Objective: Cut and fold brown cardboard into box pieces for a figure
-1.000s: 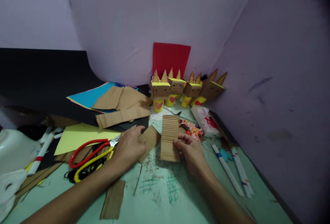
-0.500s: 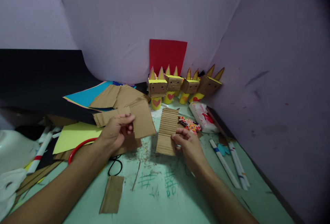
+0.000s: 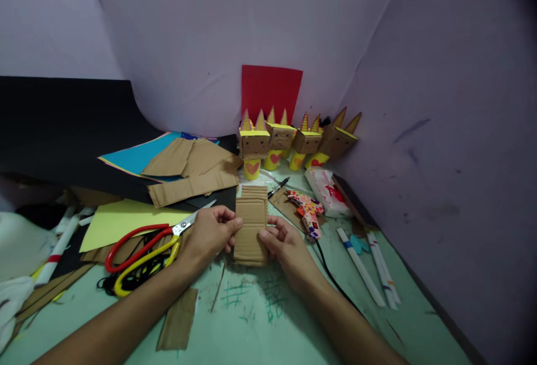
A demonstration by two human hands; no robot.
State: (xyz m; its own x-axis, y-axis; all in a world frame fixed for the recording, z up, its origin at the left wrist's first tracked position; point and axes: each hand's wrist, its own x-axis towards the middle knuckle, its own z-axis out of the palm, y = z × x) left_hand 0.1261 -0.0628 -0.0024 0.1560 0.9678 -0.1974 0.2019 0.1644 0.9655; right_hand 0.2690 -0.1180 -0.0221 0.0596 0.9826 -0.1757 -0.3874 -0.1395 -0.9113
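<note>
Two brown cardboard pieces (image 3: 251, 216) are laid one over the other between my hands, the smaller one in front of the longer ribbed one. My left hand (image 3: 216, 230) pinches their left edge, and my right hand (image 3: 282, 237) grips the right edge with thumb and fingers. Scissors (image 3: 145, 247) with red and yellow handles lie beside my left forearm, over a black cord. Below my left wrist rests a small cardboard strip (image 3: 178, 320). A patterned glue gun (image 3: 309, 214) with a black cable is just beyond my right hand.
Cardboard figures (image 3: 254, 144) with pointed horns stand at the back before a red sheet (image 3: 271, 90). Cardboard scraps (image 3: 193, 186) and yellow paper (image 3: 121, 222) lie left. White markers (image 3: 361, 267) and a white-and-red packet (image 3: 329, 191) are at the right.
My hands have come together, and the separate cardboard pieces now overlap. My left hand moved right and down, uncovering the scissors; the glue gun shows more fully.
</note>
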